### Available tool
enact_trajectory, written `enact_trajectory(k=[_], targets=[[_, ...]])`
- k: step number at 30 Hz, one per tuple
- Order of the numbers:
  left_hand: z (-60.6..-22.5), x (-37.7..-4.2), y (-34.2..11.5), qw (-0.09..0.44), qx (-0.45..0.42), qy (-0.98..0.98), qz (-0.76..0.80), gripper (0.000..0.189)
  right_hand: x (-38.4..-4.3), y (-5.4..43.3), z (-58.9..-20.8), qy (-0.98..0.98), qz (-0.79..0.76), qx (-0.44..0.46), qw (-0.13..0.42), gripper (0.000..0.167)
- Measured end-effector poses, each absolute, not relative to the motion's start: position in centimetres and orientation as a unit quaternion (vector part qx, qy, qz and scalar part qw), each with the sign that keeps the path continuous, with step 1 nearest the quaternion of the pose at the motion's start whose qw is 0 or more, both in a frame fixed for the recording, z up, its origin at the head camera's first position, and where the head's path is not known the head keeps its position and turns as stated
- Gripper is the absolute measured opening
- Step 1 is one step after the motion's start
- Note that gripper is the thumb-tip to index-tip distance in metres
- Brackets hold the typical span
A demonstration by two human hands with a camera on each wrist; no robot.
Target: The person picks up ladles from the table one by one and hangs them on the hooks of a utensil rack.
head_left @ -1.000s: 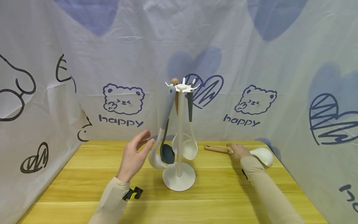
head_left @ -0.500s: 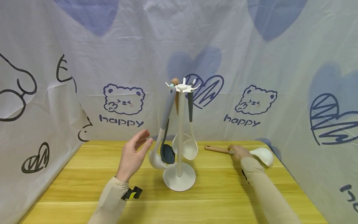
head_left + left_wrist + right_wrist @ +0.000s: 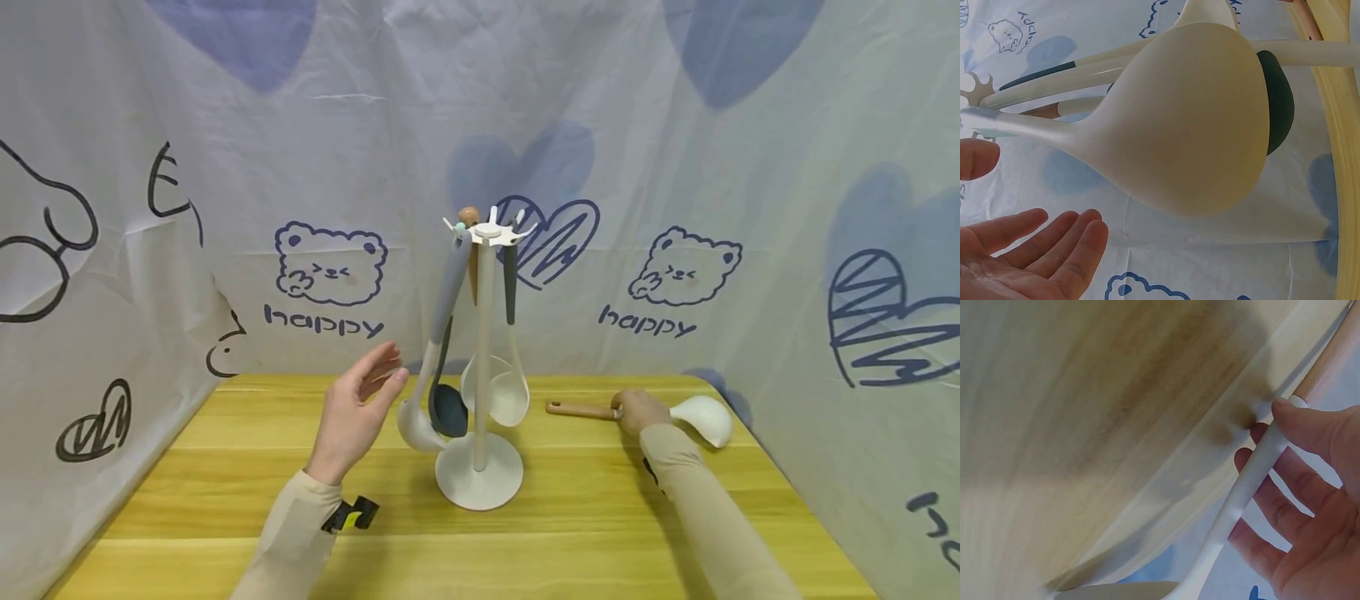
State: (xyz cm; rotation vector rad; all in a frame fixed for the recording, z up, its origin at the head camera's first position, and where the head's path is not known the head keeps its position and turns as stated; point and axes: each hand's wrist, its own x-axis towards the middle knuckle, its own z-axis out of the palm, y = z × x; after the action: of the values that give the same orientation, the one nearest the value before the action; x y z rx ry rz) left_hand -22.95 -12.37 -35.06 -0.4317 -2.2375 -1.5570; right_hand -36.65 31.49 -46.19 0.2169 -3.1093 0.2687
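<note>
My right hand (image 3: 642, 410) grips a white ladle (image 3: 705, 418) with a wooden handle, at the right of the table. In the right wrist view, thumb and fingers wrap its white shaft (image 3: 1230, 509) just below the wooden part. A white utensil rack (image 3: 480, 473) stands mid-table with several utensils hanging from its hooks. My left hand (image 3: 352, 421) is held up, fingers relaxed, beside the rack's nearest utensil, a white ladle (image 3: 1191, 125) with a grey-blue handle. The left wrist view shows that hand apart from it. Behind hangs a dark ladle (image 3: 449, 410).
Another pale ladle (image 3: 510, 398) with a dark grey handle hangs at the rack's right side. The wooden table (image 3: 570, 533) ends against a printed cloth backdrop (image 3: 420, 125), which also closes off both sides.
The right hand's fingers have closed round the ladle's shaft. The ladle's handle end has swung slightly toward me. The left hand has stayed almost still.
</note>
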Motion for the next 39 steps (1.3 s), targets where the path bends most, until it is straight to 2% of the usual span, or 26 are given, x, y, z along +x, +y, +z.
enact_trajectory(k=[9,17,21,32,39], targets=[[-35.0,-22.9,-12.6,0.187,-0.153,-0.795,-0.557,0.053,-35.9,31.6,-46.1,-0.992,0.082,0.092,0.021,0.022],[-35.0,-23.1,-12.4,0.189,-0.158,-0.794,-0.556,0.052,-35.8,32.4,-46.2,-0.988,0.095,0.117,0.022,0.025],[-35.0,-23.2,-12.3,0.187,-0.158,-0.796,-0.554,0.052,-35.6,32.5,-45.6,-0.985,0.103,0.131,0.041,0.027],[-35.1,-23.3,-12.1,0.188,-0.166,-0.798,-0.547,0.052,-35.5,32.3,-43.6,-0.976,0.116,0.16,0.094,0.018],[-35.2,-23.2,-11.9,0.188,-0.166,-0.796,-0.551,0.052,-35.2,32.0,-42.8,-0.969,0.136,0.167,0.125,0.029]])
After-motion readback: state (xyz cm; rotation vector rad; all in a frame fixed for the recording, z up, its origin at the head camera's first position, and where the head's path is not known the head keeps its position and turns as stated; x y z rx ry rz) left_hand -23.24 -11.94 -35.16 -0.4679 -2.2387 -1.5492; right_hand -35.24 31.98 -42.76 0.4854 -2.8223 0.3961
